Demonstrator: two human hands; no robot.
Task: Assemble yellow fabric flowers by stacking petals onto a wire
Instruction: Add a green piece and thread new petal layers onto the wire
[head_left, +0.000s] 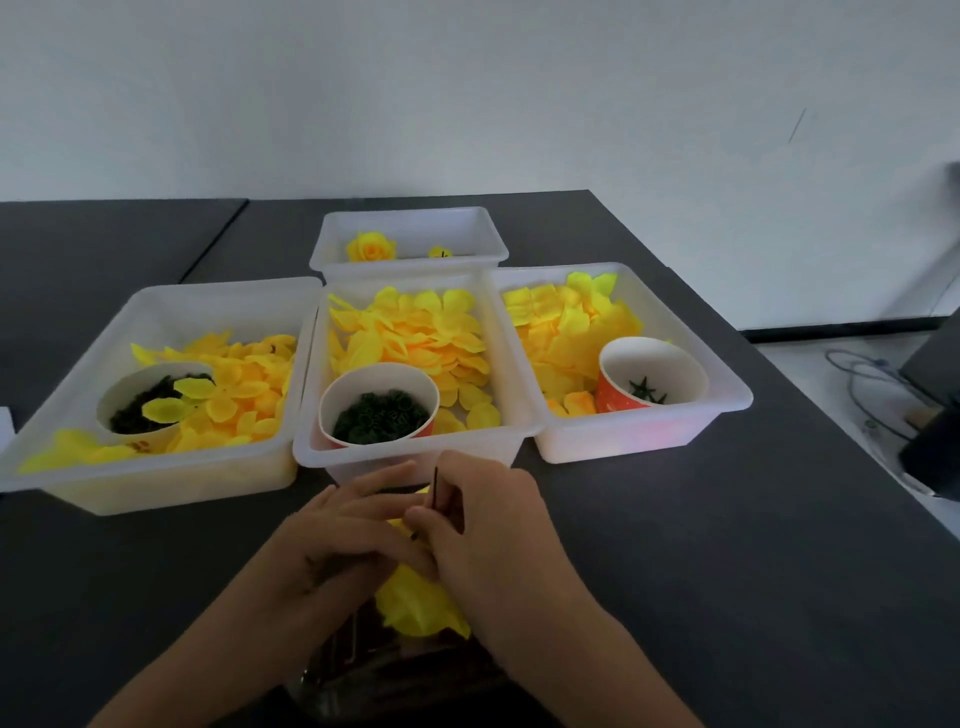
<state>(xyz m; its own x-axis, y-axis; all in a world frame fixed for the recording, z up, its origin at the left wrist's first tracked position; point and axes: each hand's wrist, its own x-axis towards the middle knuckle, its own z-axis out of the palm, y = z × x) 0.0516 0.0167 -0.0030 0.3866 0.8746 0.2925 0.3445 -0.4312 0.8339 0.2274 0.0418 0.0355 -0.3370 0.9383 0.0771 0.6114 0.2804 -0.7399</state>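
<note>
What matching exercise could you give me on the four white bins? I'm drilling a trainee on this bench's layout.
Things:
1. left bin
2. middle bin
3. right bin
4. far bin

Contents:
A. a finished yellow flower
B. petals and a cup with only a few green star pieces
C. petals and a cup full of dark green rings
D. petals, some lying in its cup

Pairs: 1-D, 2-C, 3-B, 4-A

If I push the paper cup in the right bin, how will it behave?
The paper cup probably slides or tips easily: it looks nearly empty, with only a few green pieces inside. It leans on loose petals, so its footing seems soft.
</note>
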